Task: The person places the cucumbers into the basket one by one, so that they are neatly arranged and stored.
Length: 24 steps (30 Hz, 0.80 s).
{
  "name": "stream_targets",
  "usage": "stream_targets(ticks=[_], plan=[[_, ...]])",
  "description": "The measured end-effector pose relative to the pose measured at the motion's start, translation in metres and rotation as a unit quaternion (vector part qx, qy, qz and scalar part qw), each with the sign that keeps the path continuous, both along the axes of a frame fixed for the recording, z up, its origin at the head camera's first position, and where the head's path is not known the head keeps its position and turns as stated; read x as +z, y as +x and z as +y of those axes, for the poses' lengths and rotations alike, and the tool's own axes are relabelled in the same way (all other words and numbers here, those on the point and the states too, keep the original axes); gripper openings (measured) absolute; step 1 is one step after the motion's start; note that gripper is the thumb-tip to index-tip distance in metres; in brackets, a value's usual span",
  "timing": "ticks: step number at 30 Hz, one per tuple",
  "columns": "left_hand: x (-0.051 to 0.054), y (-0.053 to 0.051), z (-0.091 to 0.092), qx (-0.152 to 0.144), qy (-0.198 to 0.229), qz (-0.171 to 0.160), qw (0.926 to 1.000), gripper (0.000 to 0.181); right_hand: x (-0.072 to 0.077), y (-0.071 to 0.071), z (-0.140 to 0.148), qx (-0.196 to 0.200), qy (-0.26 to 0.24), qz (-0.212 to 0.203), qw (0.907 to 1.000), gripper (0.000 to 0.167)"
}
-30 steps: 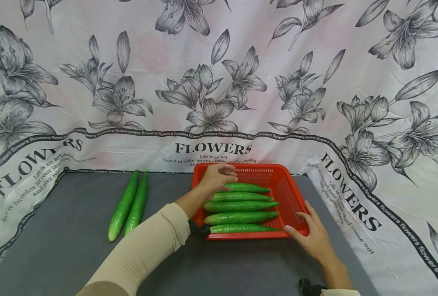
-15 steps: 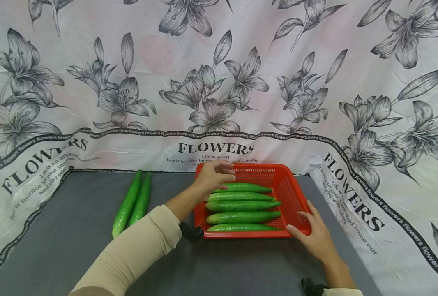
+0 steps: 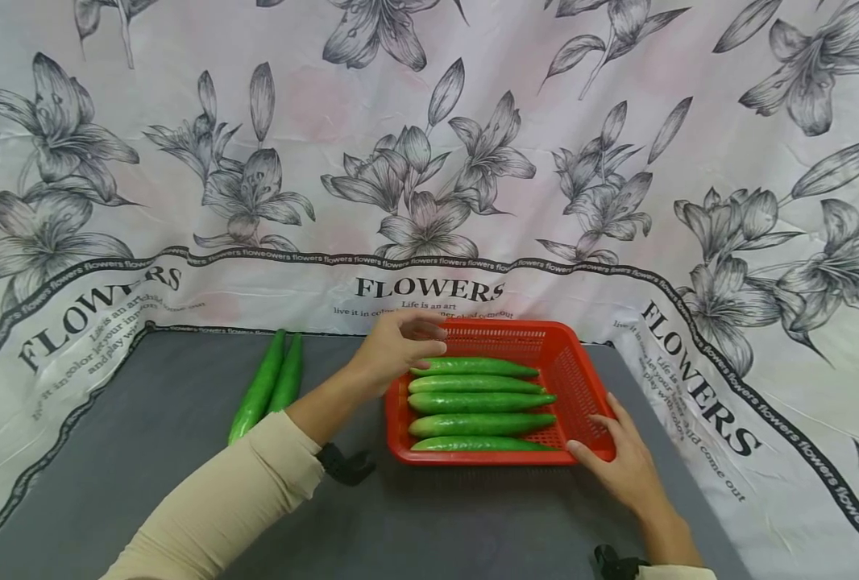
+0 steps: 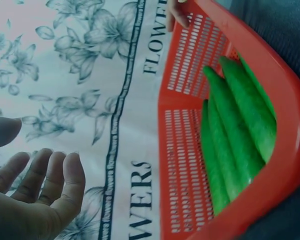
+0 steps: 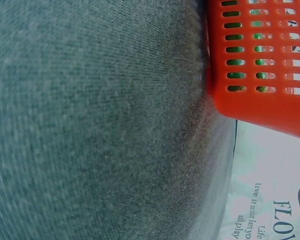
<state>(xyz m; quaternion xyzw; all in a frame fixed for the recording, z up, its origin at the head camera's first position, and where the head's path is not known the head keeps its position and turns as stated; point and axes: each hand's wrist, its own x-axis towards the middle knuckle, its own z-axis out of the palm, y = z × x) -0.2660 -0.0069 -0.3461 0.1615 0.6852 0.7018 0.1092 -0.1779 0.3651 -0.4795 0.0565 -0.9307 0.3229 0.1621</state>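
Note:
Several long green cucumbers (image 3: 480, 403) lie side by side in a red plastic basket (image 3: 498, 458) with slotted walls. My left hand (image 3: 393, 346) hovers by the basket's back left corner, holding nothing, its fingers loosely bent and apart. In the left wrist view that hand (image 4: 45, 195) is off to one side of the basket, thumb and fingers spread. At the front right corner my right hand (image 3: 621, 455) grips the basket rim, with some fingers over the right wall. Only a bit of its fingers shows at the edge of the right wrist view.
Two more cucumbers (image 3: 259, 391) lie on the grey tabletop (image 3: 154, 451) to the left, partly behind my left sleeve (image 3: 234, 491). A white flower-printed cloth (image 3: 429, 161) hangs behind the table and along its sides.
My left hand has drawn back to the left from over the cucumbers in the basket, still empty. The right hand stays at the basket's corner. The head view has shifted slightly.

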Motion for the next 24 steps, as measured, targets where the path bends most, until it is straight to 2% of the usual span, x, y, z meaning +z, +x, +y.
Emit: stream_targets(ticks=[8, 17, 24], plan=[[0.004, 0.008, -0.026, 0.01, -0.006, 0.029, 0.9995, 0.041, 0.001, 0.002, 0.002, -0.006, 0.003, -0.009, 0.9999, 0.055], [0.003, 0.015, -0.051, 0.044, -0.026, 0.032, 0.9982, 0.041, -0.001, 0.001, 0.002, -0.008, 0.001, -0.011, 0.9999, 0.055], [0.0, 0.02, -0.081, 0.077, -0.057, 0.043, 0.9945, 0.043, -0.001, -0.002, 0.0, -0.006, 0.0, -0.007, 1.0, 0.056]])
